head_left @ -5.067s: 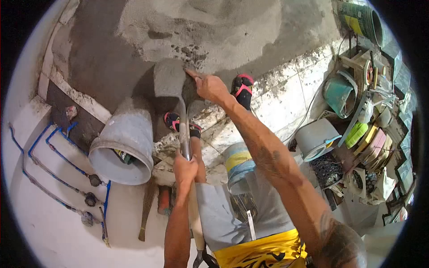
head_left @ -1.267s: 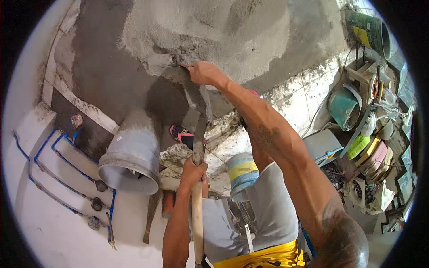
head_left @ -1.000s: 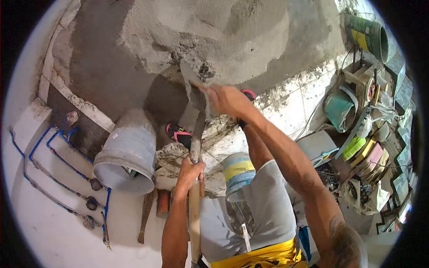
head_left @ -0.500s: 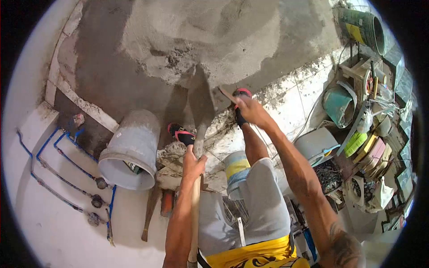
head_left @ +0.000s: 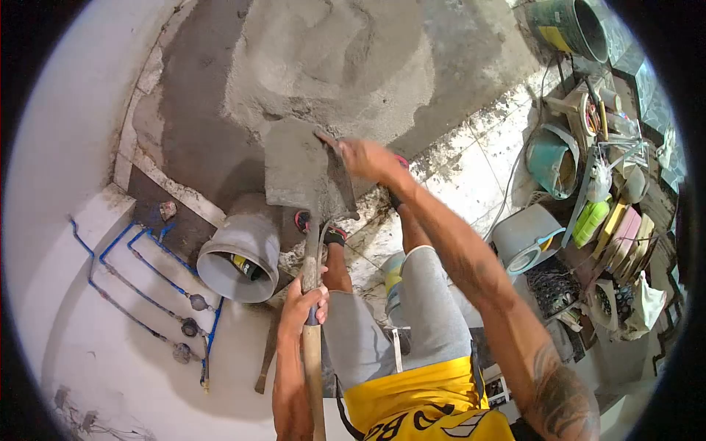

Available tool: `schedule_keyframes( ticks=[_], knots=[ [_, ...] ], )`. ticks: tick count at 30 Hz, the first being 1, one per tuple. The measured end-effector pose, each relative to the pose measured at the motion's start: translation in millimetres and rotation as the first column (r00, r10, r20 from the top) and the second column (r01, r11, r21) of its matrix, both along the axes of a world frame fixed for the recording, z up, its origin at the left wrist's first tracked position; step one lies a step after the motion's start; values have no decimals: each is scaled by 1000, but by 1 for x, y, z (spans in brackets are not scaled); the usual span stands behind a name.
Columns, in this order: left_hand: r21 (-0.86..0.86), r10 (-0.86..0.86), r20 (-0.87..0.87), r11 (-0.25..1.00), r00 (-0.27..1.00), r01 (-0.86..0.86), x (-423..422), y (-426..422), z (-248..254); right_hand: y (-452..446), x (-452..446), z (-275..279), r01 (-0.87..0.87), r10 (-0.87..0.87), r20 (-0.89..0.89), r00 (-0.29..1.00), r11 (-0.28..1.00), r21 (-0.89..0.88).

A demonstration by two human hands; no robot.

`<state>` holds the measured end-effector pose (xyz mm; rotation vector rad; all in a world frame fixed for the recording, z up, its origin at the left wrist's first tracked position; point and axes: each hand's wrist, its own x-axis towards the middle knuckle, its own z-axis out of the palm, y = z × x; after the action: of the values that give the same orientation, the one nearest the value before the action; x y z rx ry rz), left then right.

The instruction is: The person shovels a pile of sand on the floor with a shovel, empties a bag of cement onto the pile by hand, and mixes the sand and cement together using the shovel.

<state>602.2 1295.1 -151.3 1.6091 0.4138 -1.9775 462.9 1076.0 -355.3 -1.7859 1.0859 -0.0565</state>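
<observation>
My left hand [head_left: 303, 303] is closed round the shaft of a shovel [head_left: 296, 165], whose mortar-smeared blade is raised at the near edge of a grey mortar heap [head_left: 331, 66]. In my right hand [head_left: 366, 159] is a thin brown strip [head_left: 328, 140], held at the right side of the blade; most of the strip is hidden by my fingers. Whether it touches the blade I cannot tell. My feet stand just below the blade, partly covered by it.
A grey bucket [head_left: 254, 250] lies tipped beside the shovel, with a bottle inside. Blue pipes [head_left: 110, 253] run along the left wall. On the right are a teal bucket [head_left: 548, 162], a grey bucket [head_left: 523, 231], a dark green bucket [head_left: 559, 29] and assorted tools. White tiles [head_left: 471, 176] border the mortar.
The shovel blade has turned from edge-on to showing its broad face. My right hand has come leftward to the blade with the strip. The view has shifted slightly.
</observation>
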Motion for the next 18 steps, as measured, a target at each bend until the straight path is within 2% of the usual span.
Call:
schedule_keyframes(
  ticks=[3,4,5,7,10,11,13,14,16,18],
  knots=[
    [-12,66,14,998,998,-66,1,-4,17,-39,-1,51,-67,71,-36,997,992,107],
    [-14,106,17,994,994,-105,-2,-4,20,-47,-5,124,-57,72,-80,994,983,176],
    [-15,111,4,994,994,-111,-4,-4,23,-26,-15,132,45,-56,84,995,991,125],
    [-28,118,-22,993,993,-118,-2,-8,26,-2,-24,168,17,30,363,931,992,-123],
    [-56,66,-23,996,998,-67,-8,-16,46,4,-20,149,0,22,204,979,994,-110],
    [-75,59,-20,995,998,-60,-10,-21,52,-10,-17,143,37,-31,130,991,998,-44],
    [-90,103,-91,990,990,-111,-19,-18,64,-37,-9,104,-23,29,223,974,999,-33],
    [-92,123,-107,987,987,-133,-24,-11,67,-35,-13,98,-49,49,167,985,999,-2],
    [-123,107,-117,985,987,-121,-27,-10,67,-56,-15,112,-101,100,52,994,995,19],
    [-137,130,-114,980,985,-146,-26,-10,69,-38,-35,162,-54,53,209,976,999,-4]
  ],
)
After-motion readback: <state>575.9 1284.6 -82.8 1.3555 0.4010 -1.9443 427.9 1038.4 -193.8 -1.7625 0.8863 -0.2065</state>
